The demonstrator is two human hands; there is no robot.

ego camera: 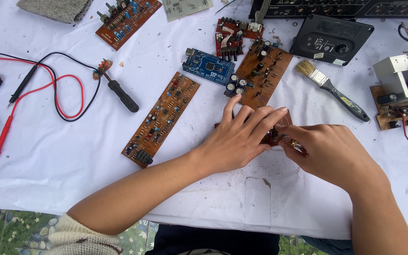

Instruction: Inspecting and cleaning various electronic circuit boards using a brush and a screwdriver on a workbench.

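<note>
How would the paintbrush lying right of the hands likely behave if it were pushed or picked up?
The paintbrush has a flat-looking handle, so it would probably slide on the white cloth rather than roll. It looks slim and is probably light for its length. The handle seems stiff, while the pale bristles would likely bend when pressed.

Bare forearms and hands, no rings or watch; a cream knitted sleeve (79, 234) with brown flecks covers the left elbow.

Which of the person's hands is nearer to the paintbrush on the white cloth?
Right. The right hand lies just below the paintbrush, apart from it. The left hand rests further off to its left, on a small brown circuit board.
</note>
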